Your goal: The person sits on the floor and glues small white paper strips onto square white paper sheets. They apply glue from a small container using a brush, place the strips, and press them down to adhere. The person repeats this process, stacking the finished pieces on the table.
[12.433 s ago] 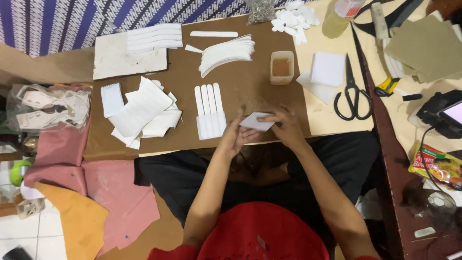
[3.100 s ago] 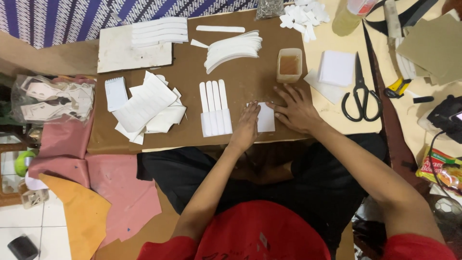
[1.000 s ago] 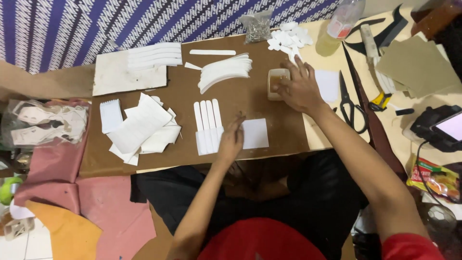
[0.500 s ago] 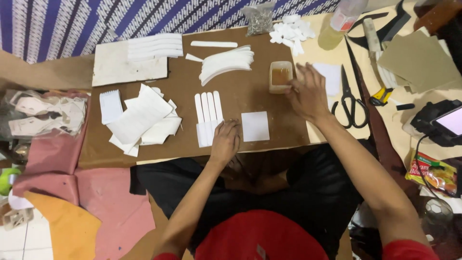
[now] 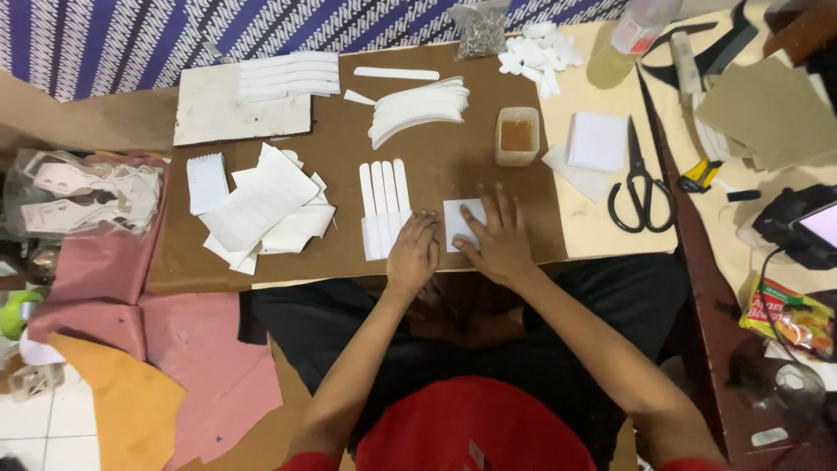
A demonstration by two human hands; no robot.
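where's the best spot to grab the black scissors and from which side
Probably by the two looped handles at the near end of the black scissors, coming from the person's side of the board. They lie flat and closed on the cream sheet, blades pointing away, so the loops face the right hand, which now rests on a white square.

A single head-worn camera looks almost straight down from above the seated person, fairly near, taking in the whole brown cardboard-covered desk (image 5: 471,166), both forearms, lap and surrounding floor.
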